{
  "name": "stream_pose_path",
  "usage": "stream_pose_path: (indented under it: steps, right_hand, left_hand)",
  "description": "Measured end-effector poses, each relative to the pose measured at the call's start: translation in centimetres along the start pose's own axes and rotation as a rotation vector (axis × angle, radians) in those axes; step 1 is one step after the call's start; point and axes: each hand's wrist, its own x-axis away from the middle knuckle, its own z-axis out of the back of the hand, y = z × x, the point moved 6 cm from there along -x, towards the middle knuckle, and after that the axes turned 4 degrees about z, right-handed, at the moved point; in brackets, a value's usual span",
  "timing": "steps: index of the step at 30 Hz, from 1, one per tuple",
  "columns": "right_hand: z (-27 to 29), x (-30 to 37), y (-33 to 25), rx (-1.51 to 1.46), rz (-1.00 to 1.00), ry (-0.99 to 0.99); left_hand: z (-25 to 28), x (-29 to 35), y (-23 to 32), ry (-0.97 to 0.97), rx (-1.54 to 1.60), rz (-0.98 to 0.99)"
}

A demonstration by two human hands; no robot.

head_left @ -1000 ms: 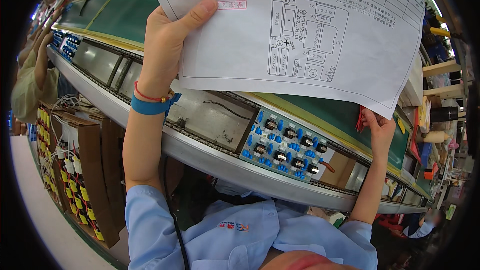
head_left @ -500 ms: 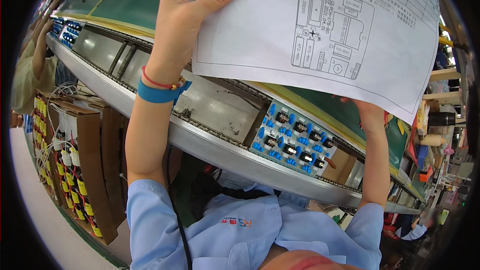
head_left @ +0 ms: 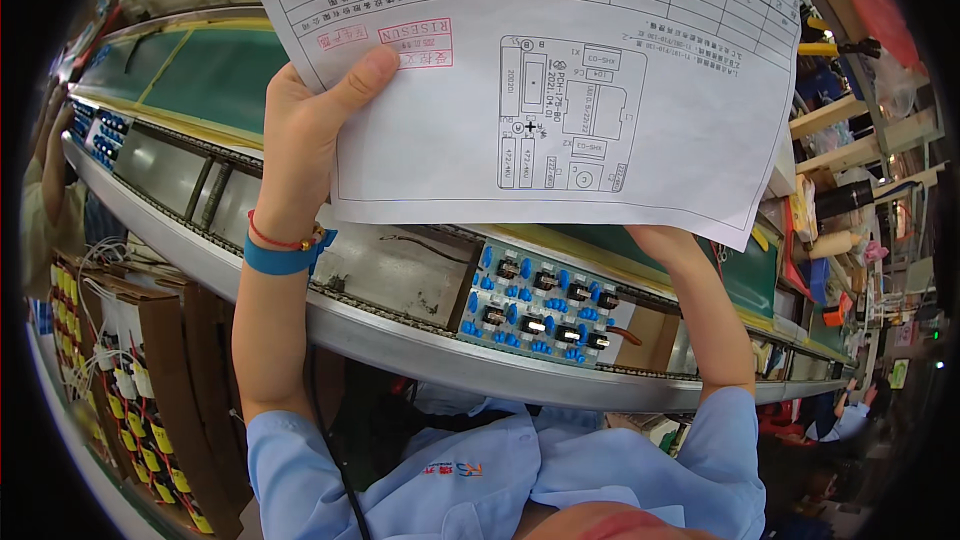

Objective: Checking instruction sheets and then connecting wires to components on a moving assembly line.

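A white paper sheet [head_left: 420,160] with a printed circuit-board layout drawing, a table and red stamps is held up over the conveyor line. My left hand [head_left: 310,125] grips its left edge, thumb on the printed face and the other fingers behind it. A blue band and a red string bracelet circle that wrist. Under the sheet's lower right edge is my right hand [head_left: 660,241]; its fingers are hidden behind the paper. Below the sheet, a circuit board panel [head_left: 517,292] with blue disc parts and black components rests between the conveyor rails.
The conveyor's metal rail [head_left: 400,343] crosses in front of me. At the left stands a cardboard box [head_left: 160,340] with yellow-wrapped wired parts. A green belt [head_left: 235,70] runs behind. Shelves of supplies crowd the right, and another person's arm [head_left: 55,155] shows far left.
The sheet and my left hand have shifted left and lower in view, with more of the printed table showing. My right hand's fingers have gone behind the sheet. The surroundings have shifted left too.
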Motion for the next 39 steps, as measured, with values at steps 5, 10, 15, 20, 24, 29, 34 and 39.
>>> stream_pose_path:
  steps: [5,10,15,20,24,29,34,39]
  right_hand:
    - [0.4,0.2,0.1,0.071,0.055,-0.053]
    - [0.1,0.7,0.2,0.036,0.042,-0.030]
    - [0.9,0.5,-2.2,-0.090,0.120,-0.014]
    - [0.6,-0.9,-3.4,-0.444,0.151,-0.093]
    - [0.8,-0.5,-0.2,-0.517,0.163,-0.029]
    - [2.9,1.9,2.2,-0.459,0.180,-0.010]
    - [9.9,5.1,9.6,-0.493,-0.086,0.350]
    - [12.3,7.5,19.5,-0.401,-0.206,0.384]
  left_hand:
    - [0.4,0.2,0.0,0.008,0.005,-0.028]
    - [0.5,0.5,0.2,0.025,-0.020,-0.021]
    - [0.2,-0.4,-0.1,0.077,-0.082,-0.084]
    - [2.1,-1.1,-0.8,0.131,-0.106,-0.108]
    - [2.5,-2.2,-1.4,0.081,-0.104,-0.051]
    - [3.6,-2.4,-2.7,0.116,-0.042,0.027]
    - [5.1,-1.8,-2.3,0.236,-0.082,0.067]
    - [4.7,-2.6,-3.7,0.215,-0.081,0.099]
